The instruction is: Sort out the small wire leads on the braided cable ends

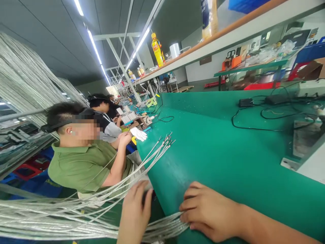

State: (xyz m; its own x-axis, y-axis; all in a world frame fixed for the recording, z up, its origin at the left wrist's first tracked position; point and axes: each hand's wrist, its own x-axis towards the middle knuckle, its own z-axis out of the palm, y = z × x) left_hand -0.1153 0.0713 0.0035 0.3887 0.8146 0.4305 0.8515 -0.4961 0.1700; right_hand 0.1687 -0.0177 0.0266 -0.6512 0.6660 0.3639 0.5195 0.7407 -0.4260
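A thick bundle of pale grey, braided-looking cables (164,226) runs from the left to the edge of the green table. My right hand (209,211) rests on the tabletop, with its fingers curled over the near end of this bundle and hiding the cable ends. My left hand (135,206) is above the cables at the table edge, its fingers bent and its thumb apart, with a dark gap between them. Another group of cables (154,152) lies across the table edge beyond it, its stripped dark tips pointing away over the tabletop.
A co-worker in a green shirt (76,166) sits close at the left, hands near a white glove (138,134). Black cords and adapters (276,99) lie on the green table (215,149) at the right. A shelf (203,49) with bottles crosses above.
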